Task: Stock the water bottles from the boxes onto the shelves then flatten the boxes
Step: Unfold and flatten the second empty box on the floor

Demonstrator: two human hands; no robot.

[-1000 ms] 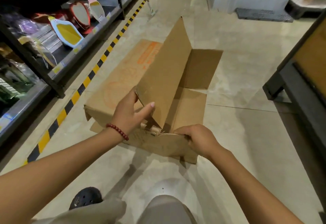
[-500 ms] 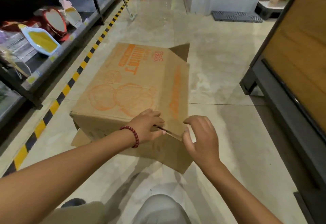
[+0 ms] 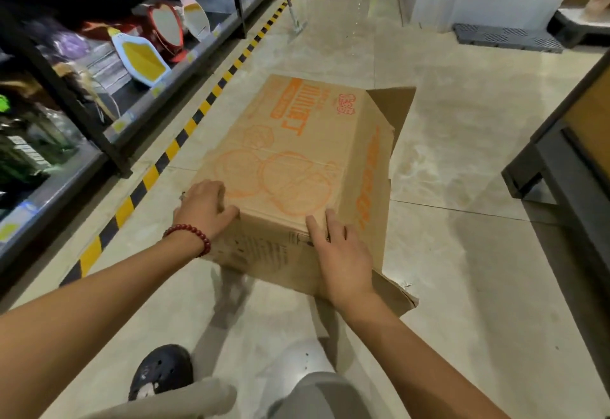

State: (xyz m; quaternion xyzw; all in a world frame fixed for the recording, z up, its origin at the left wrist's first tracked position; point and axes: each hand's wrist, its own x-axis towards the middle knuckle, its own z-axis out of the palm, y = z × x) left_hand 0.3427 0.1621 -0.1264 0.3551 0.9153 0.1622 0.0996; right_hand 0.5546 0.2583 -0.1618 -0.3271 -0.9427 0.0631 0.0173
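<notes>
The cardboard box point(image 3: 297, 167) lay on the tiled floor point(image 3: 462, 253), its broad printed panel facing up, orange lettering and round orange drawings across it. The left hand point(image 3: 204, 207) rested on the box's near left corner, a red bead bracelet point(image 3: 191, 237) at the wrist, fingers bent over the far side of that corner and thumb lying along the near edge. Whether this grip clamped the card or merely pressed on it could not be told. The right hand point(image 3: 340, 253) lay flat on the box's near edge toward its right side, fingers straight and a little apart, pressing down, holding nothing. A loose flap point(image 3: 392, 111) stood up at the box's far right corner, and another flap point(image 3: 392, 293) stuck out along the floor beneath the right wrist.

Left of the box ran a black-and-yellow striped line point(image 3: 185, 134) on the floor, and beyond that line stood the dark metal shelves point(image 3: 82, 114) holding packaged goods. To the right of the box stood a dark-framed unit point(image 3: 561, 171). Nearer than the box, a black perforated shoe point(image 3: 161, 372) showed beside a grey trouser leg point(image 3: 317, 395).
</notes>
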